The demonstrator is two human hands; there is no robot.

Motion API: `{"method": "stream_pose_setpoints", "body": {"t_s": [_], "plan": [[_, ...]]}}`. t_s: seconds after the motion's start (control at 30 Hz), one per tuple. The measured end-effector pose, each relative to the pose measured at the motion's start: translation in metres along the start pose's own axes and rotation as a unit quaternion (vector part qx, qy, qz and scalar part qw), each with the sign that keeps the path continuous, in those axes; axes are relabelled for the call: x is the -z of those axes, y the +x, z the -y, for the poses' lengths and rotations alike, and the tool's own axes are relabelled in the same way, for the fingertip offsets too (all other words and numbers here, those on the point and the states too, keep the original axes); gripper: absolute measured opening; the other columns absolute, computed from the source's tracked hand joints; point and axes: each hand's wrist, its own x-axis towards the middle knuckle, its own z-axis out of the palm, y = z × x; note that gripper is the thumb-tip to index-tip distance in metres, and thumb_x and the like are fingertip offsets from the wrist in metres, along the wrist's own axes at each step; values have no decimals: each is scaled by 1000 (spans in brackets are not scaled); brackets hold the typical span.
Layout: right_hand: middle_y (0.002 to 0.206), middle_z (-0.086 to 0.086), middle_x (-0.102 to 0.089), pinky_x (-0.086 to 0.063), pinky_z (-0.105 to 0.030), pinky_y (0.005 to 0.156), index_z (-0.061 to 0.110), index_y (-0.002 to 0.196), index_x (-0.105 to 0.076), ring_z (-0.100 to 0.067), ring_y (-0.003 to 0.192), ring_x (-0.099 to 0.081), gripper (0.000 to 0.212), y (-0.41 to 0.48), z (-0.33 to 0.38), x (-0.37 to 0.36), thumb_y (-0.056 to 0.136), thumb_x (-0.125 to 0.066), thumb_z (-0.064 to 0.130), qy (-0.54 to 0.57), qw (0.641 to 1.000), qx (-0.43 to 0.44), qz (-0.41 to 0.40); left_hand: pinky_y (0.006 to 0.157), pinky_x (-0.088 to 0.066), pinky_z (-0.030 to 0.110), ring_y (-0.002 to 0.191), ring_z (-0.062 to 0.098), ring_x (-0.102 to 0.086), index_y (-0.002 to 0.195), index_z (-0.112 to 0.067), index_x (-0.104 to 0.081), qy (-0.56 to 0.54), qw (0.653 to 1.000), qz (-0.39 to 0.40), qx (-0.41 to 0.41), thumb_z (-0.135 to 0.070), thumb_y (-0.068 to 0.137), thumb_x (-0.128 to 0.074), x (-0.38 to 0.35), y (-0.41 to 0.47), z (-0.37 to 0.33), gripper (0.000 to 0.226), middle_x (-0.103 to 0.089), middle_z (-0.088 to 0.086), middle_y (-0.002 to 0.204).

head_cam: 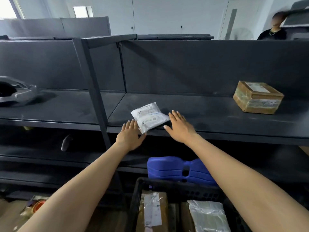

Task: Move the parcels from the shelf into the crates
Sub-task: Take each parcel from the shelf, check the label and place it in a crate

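A small white mailer parcel [149, 117] with a printed label lies at the front edge of the dark grey shelf [209, 113], one corner sticking out over the edge. My left hand [129, 137] is flat, fingers straight, fingertips touching the parcel's left corner. On the parcel's right side my right hand [179, 127] rests with fingers straight, thumb at the parcel's lower edge. A brown cardboard box [257, 97] sits farther right on the same shelf. Below me a black crate [177, 188] holds a brown taped parcel [153, 210] and a silver mailer [208, 215].
A grey wrapped parcel [15, 92] lies on the left shelf bay. An upright post [95, 91] divides the bays. Blue plastic crates [180, 169] stand behind the black one. Lower shelves are dark. A person [274, 25] stands beyond the shelf at the top right.
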Motion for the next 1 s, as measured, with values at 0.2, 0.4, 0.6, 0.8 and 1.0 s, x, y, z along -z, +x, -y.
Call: {"method": "stream_pose_setpoints", "body": {"t_s": [0.2, 0.4, 0.6, 0.8, 1.0], "plan": [[162, -4, 3, -3, -34, 120, 11, 154, -5, -19, 149, 4, 69, 48, 14, -4, 101, -31, 46, 31, 998, -31, 35, 121, -2, 38, 149, 26, -1, 152, -1, -5, -52, 998, 24, 4, -52, 99, -28, -5, 42, 8, 77, -5, 12, 161], [144, -8, -44, -41, -41, 98, 16, 142, -37, -28, 130, -43, 55, 82, 20, -16, 97, -37, 49, 113, 990, -84, 29, 119, -15, 42, 146, 30, -15, 148, -1, -20, -133, 991, 13, 18, -52, 98, -30, -15, 69, -2, 72, -22, 15, 156], [113, -4, -66, -45, -32, 76, 18, 116, -61, -26, 103, -61, 33, 90, 21, -23, 96, -47, 40, 224, 968, -109, -36, 109, -32, 43, 134, 31, -36, 138, -1, -34, -296, 953, -35, 56, -40, 99, -39, -13, 80, -16, 55, -37, 15, 144], [97, 2, -72, -46, -25, 68, 20, 110, -69, -17, 86, -66, 23, 78, 16, -18, 91, -59, 25, 333, 927, -137, -99, 77, -42, 27, 106, 25, -60, 129, -9, -44, -443, 886, -92, 104, -22, 92, -53, -1, 77, -33, 40, -61, 6, 122], [101, 7, -72, -50, -19, 79, 16, 116, -69, -8, 89, -65, 29, 38, 12, -3, 88, -63, 15, 409, 884, -103, -203, 89, -49, 30, 113, 19, -59, 132, -10, -51, -597, 775, -154, 138, -16, 87, -63, 11, 56, -45, 47, -61, 2, 126]]}}
